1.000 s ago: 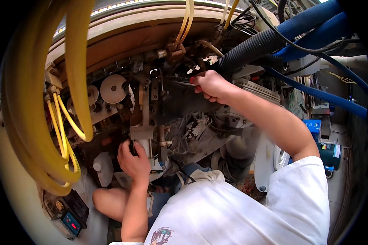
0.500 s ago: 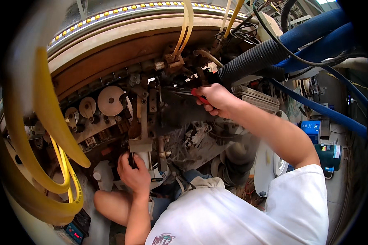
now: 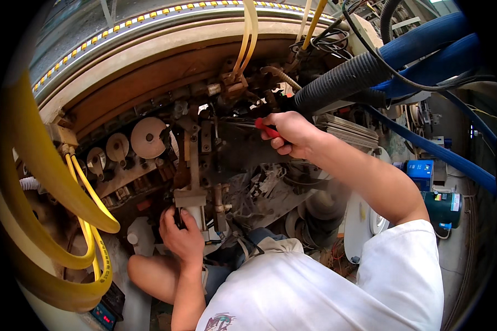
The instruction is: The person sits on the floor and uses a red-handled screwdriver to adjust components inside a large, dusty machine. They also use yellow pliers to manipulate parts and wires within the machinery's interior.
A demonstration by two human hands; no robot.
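My right hand (image 3: 290, 132) is closed around a red-handled screwdriver (image 3: 265, 128), its shaft reaching left into the dusty machine head (image 3: 226, 149). My left hand (image 3: 182, 237) grips the white cylinder (image 3: 193, 212) below. I judge I'm working a fastener; next needs steady turning.

one head-worn fisheye view looks steeply down, close over a dusty machine's inner workings (image 3: 204, 160).

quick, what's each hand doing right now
Left hand: closed around a pale cylinder low on the machine.
Right hand: closed on a red-handled tool.
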